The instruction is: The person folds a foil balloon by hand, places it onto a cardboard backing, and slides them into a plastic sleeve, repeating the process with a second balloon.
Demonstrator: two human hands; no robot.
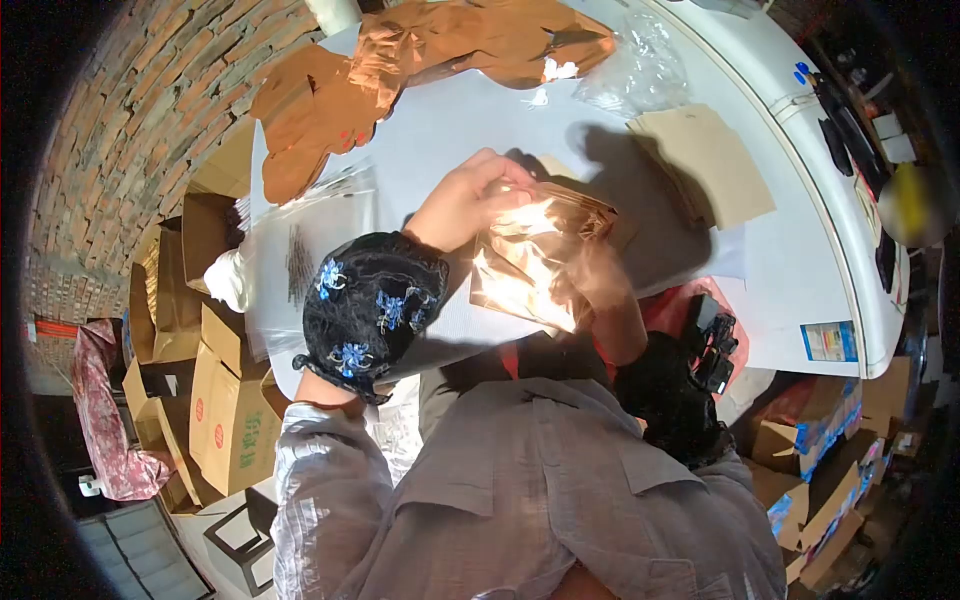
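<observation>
Foil (520, 275) glares near the table's (440, 130) near edge, between the two hands. The left hand (478, 200) pinches its far edge, toward the left; the right hand (610, 285) is at its right side, too blurred to tell whether it grips. Such thin sheet probably creases easily, so light, even tension and a tilt out of the glare should help.

Glossy copper-coloured foil packet (530, 270), creased, glare-streaked, over the white table (440, 140)
</observation>
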